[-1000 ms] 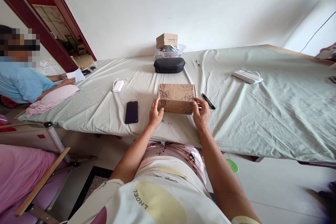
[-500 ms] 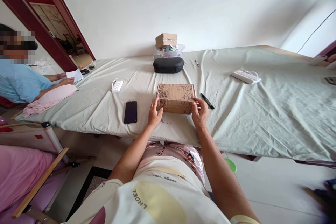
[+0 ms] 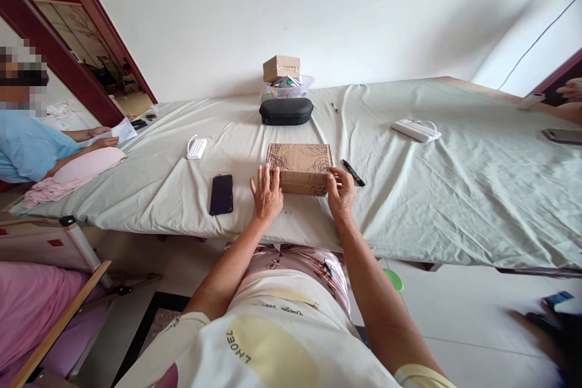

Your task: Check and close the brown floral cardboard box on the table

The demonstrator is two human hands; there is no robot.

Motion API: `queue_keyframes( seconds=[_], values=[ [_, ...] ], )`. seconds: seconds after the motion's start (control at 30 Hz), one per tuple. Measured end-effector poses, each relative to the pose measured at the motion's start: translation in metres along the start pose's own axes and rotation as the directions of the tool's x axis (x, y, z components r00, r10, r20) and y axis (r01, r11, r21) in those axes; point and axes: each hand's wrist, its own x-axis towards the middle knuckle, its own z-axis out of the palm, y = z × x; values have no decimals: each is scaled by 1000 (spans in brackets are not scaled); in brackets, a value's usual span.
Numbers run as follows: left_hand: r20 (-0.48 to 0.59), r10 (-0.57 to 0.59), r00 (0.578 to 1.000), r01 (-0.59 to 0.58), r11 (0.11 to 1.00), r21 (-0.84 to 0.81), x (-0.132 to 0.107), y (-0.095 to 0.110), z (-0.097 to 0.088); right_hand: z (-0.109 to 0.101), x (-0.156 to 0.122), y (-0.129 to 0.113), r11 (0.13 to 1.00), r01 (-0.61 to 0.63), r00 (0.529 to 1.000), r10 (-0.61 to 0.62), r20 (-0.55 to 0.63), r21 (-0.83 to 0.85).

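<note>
Working at a cloth-covered table (image 3: 445, 194), with a cardboard box (image 3: 300, 159) lying flat near its front edge; spreading the left hand (image 3: 267, 195), fingers apart, at the near left corner, contact hard to tell, and clamping the right hand (image 3: 341, 193) by thumb and fingers on the near right corner. Best to press lightly and evenly from both sides, clear of the phone (image 3: 221, 194) and black pen (image 3: 353, 173).

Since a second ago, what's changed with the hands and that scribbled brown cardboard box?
The left hand has opened, fingers spread leftward; whether it still touches the brown cardboard box is unclear. The right hand stays at the box's near right corner; the box hasn't moved.
</note>
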Motion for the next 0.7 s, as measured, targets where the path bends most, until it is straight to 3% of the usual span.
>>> queue_keyframes(
  seconds=[0.23, 0.5, 0.7],
  values=[
    [101, 188, 977, -181, 981, -68, 5, 31, 12, 1, -1, 2, 1000, -9, 1000, 9, 9, -9],
    [260, 351, 899, -386, 917, 96, 9, 76, 18, 2, -1, 6, 999, 34, 999, -34, -34, 8],
    [305, 358, 882, -413, 900, 137, 14, 70, 9, 1, -1, 5, 998, 68, 998, -68, -1, -3]
  ],
)
